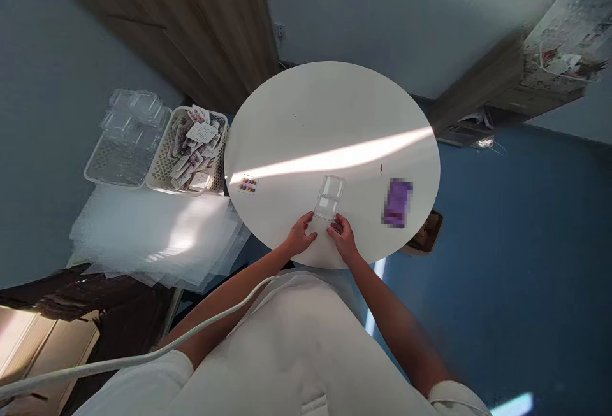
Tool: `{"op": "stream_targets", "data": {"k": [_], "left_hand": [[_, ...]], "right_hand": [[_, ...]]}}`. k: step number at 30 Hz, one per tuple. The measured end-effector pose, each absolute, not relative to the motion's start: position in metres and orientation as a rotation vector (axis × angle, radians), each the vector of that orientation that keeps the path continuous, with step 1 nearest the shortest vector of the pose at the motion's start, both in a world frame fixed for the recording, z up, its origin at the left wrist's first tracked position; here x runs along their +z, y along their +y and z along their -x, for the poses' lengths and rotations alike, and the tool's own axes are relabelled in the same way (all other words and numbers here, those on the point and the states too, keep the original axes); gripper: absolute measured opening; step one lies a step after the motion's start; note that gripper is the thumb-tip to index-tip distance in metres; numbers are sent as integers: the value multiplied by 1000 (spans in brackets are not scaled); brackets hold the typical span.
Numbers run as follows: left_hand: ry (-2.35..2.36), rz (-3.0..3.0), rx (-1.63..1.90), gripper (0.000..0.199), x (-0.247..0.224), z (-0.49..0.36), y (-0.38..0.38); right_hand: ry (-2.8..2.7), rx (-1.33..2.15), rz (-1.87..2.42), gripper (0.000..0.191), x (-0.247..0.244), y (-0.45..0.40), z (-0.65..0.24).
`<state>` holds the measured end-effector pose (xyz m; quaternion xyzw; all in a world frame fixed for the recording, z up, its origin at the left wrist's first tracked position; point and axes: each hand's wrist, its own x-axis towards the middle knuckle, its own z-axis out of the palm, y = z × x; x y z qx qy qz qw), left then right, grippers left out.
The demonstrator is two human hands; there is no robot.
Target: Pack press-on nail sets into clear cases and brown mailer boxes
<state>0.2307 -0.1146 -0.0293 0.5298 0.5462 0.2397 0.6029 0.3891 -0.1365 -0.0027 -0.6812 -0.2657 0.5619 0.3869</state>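
A small clear plastic clamshell box [326,206] lies unfolded on the white round table [329,97], its lid [332,186] laid back on the far side. My left hand [300,237] is at the near left corner of the box, fingertips by its edge, thumb spread away. At the near right corner is my right hand [343,236], its index fingertip at the edge and the other fingers partly curled. Neither hand is visibly gripping the box. A small set of dark and orange pieces [247,185] sits at the table's left edge.
A purple pixelated item [398,202] lies on the right of the table. To the left stand a white basket of printed cards [222,167] and a tray of clear boxes [115,161], with translucent sheets [143,231] nearer me. A cardboard box [433,237] stands below the table's right edge.
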Motion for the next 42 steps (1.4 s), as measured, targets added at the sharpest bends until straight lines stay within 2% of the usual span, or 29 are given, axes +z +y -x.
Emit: {"op": "stream_targets", "data": {"k": [5, 9, 13, 16, 24, 31, 36, 42], "left_hand": [[1226, -1237, 512, 67, -24, -218, -112], [1261, -1272, 519, 58, -18, -194, -108], [1421, -1345, 614, 44, -9, -151, -94], [1597, -1427, 686, 41, -6, -110, -77], [1725, -1904, 430, 53, -2, -41, -6], [1673, -1859, -13, 76, -11, -34, 28], [1611, -1912, -70, 69, -12, -33, 27], [1576, -1903, 41, 61, -8, -31, 27]], "right_hand": [[-711, 1192, 1855, 56, 4, -146, -382], [-833, 946, 1868, 49, 14, -150, -366], [-985, 1051, 1773, 39, 21, -139, -336], [-1136, 1142, 1756, 39, 20, -123, -311], [-1695, 1162, 1857, 49, 10, -61, -252], [-1931, 1102, 2025, 63, 1, -17, -198], [-1947, 995, 2160, 68, -12, -7, -180], [-1932, 973, 2225, 62, -16, -5, -173]]}}
